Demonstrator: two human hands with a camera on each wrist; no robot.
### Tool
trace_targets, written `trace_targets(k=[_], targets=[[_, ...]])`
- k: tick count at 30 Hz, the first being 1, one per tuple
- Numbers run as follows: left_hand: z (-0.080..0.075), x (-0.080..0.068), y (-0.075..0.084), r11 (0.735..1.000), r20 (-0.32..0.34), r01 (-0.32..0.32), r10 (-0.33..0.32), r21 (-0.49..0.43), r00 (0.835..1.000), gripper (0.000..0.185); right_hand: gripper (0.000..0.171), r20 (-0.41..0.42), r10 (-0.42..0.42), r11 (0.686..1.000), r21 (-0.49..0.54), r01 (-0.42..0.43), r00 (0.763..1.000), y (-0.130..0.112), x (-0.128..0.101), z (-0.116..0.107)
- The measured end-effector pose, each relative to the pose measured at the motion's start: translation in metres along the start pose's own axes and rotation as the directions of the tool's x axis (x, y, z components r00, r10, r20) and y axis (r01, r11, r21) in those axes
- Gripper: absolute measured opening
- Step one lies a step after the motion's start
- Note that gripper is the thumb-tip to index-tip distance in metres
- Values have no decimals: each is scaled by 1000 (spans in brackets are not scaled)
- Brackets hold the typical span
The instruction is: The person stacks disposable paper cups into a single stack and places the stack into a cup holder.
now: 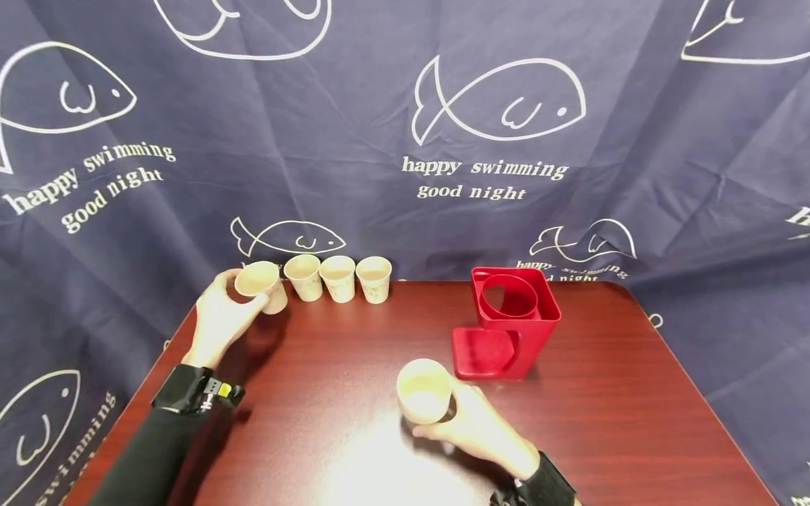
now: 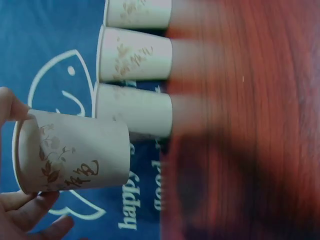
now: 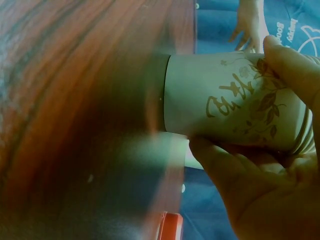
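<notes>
My left hand (image 1: 223, 316) grips a paper cup (image 1: 273, 299) near its rim, thumb on one side and fingers on the other. In the left wrist view this cup, printed with brown flowers and writing, hangs higher than its neighbours, with its base off the table. Three similar paper cups (image 1: 339, 284) stand upright in a row just to its right. Over the middle of the table my right hand (image 1: 474, 425) holds a stack of paper cups (image 1: 422, 395) from the side. Several rims lie close together at its mouth in the right wrist view.
A red plastic stand (image 1: 528, 344) with a round opening on top and a flat square base is at the right, beyond my right hand. The brown table (image 1: 304, 400) ends at a blue fish-print curtain (image 1: 354, 140) behind the row of cups.
</notes>
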State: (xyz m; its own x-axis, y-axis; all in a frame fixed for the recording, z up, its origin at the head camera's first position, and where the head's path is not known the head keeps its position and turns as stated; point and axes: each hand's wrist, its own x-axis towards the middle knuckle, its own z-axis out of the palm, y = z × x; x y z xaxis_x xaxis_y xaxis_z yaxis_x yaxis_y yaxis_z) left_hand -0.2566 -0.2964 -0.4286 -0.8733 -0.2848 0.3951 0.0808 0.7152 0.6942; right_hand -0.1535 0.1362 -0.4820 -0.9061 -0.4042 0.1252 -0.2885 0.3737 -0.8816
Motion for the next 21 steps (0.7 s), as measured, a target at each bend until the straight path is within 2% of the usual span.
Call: trace_targets(k=[4, 7, 11, 16, 21], targets=[[1, -9, 10, 996, 7, -81, 82, -30, 997, 64, 71, 4, 3, 1000, -1, -3, 1000, -1, 0, -1], [1, -15, 17, 992, 1, -116, 116, -47, 993, 63, 71, 13, 8, 1000, 1, -8, 1000, -1, 1, -1], [-2, -22, 29, 989, 5, -133, 133, -62, 991, 63, 71, 25, 14, 1000, 6, -14, 1000, -1, 1, -2], [-7, -28, 46, 989, 18, -145, 146, -15, 989, 62, 71, 22, 3, 1000, 6, -3, 1000, 0, 2, -2], [-9, -35, 64, 978, 42, -206, 206, -25, 978, 56, 71, 2, -23, 1000, -12, 23, 1000, 2, 1, -1]])
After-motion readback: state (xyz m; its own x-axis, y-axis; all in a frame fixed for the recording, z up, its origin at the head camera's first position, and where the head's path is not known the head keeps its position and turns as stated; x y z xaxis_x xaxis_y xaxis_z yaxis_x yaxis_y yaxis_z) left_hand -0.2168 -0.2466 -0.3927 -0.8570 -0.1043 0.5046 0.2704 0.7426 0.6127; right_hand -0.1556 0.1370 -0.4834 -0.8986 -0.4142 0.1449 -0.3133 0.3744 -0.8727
